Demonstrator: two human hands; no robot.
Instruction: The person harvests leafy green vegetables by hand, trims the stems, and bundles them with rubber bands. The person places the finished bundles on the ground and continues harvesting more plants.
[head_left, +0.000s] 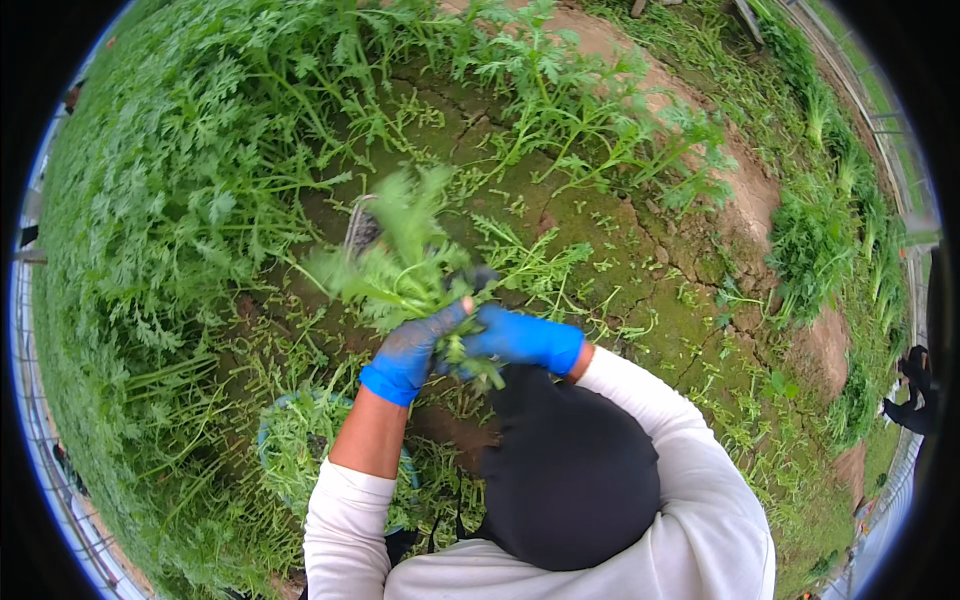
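Both of my hands wear blue gloves and meet at a bunch of leafy greens with deeply cut leaves (405, 270). My left hand (420, 346) is closed around the stems, and its bare thumb tip shows through the glove. Against the bunch from the other side is my right hand (521, 337). Blur and leaves hide its fingers, so its grip is unclear. The leaves point away from me, while the stem ends hang toward my body. Motion smears the foliage. Behind it, a grey object with a pale rim (361, 229) is partly covered.
Tall standing greens (172, 165) fill the left side. A blue-rimmed container (262, 435) holding greens sits beside my left forearm. Cut bunches (814, 244) lie along the right. Cracked, mossy soil (600, 277) carries loose scraps. Black cloth (574, 465) bulges between my arms.
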